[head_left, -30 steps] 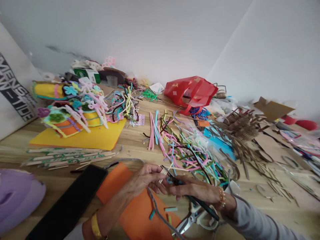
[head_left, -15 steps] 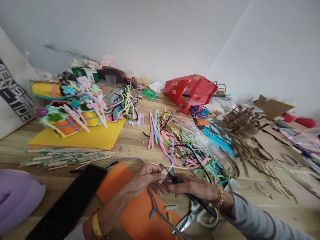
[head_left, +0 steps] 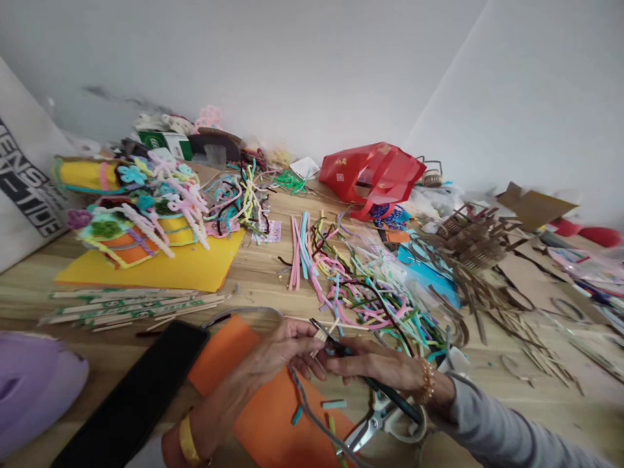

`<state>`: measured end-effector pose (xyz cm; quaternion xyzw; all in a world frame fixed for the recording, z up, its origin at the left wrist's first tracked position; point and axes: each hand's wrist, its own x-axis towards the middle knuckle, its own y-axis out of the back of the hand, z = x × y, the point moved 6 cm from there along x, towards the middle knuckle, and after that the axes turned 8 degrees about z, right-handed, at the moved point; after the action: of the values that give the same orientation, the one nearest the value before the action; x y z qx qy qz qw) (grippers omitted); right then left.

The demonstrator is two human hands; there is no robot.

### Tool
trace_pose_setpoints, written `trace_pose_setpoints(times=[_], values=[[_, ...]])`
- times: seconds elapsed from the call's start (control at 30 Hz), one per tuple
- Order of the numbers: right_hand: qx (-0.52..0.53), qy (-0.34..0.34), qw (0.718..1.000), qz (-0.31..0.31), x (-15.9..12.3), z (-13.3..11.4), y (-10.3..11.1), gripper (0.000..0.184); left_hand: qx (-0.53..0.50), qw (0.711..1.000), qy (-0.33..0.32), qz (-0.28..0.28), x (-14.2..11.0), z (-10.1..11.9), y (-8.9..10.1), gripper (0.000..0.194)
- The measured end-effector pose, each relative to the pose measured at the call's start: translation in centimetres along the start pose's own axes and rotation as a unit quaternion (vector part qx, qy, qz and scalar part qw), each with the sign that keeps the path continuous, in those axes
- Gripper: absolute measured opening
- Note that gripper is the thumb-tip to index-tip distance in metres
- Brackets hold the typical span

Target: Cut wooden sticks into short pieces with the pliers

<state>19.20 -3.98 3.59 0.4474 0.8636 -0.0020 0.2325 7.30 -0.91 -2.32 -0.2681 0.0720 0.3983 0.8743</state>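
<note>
My left hand point(head_left: 287, 351), with a yellow wristband point(head_left: 188, 441), pinches small pale wooden stick pieces point(head_left: 320, 335) close to the tips of black-handled pliers point(head_left: 390, 393). My right hand point(head_left: 375, 364), in a grey sleeve with a gold bracelet point(head_left: 427, 382), grips those pliers. Below my hands lies an orange foam sheet point(head_left: 277, 416) with small teal pieces point(head_left: 334, 403) on it. Steel scissors point(head_left: 375, 422) lie under my right wrist. A grey cord point(head_left: 312, 416) runs beneath my left fingers.
A black tablet point(head_left: 131, 396) lies left of the orange sheet. Ahead on the wooden table point(head_left: 253, 286) are heaped pipe cleaners point(head_left: 361, 299), pipe-cleaner craft pieces on yellow card point(head_left: 195, 266), a red bag point(head_left: 370, 175) and cardboard strips point(head_left: 478, 286).
My hands and the pliers stay nearly in place. The whole view tilts slightly as my head moves.
</note>
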Motion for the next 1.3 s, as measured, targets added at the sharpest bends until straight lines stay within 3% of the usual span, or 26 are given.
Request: trace_pose_setpoints(times=[0.5,0.87,1.07,1.3], values=[[-0.041,-0.016,0.999,0.003,0.0,-0.5,-0.2,0.027,-0.012,1.0,-0.003,0.003,0.2,-0.3,0.1,0.027],[-0.035,0.01,0.999,0.035,0.1,0.8,-0.1,0.036,-0.016,1.0,0.007,0.007,0.1,-0.2,0.0,0.026],[-0.034,0.015,0.998,0.041,-0.3,-0.3,-0.3,0.035,-0.028,1.0,0.008,-0.006,0.1,-0.4,0.0,0.027],[-0.033,-0.03,0.997,0.068,-0.6,1.1,0.6,0.043,-0.002,0.999,-0.018,0.043,-0.2,0.8,0.4,0.033]])
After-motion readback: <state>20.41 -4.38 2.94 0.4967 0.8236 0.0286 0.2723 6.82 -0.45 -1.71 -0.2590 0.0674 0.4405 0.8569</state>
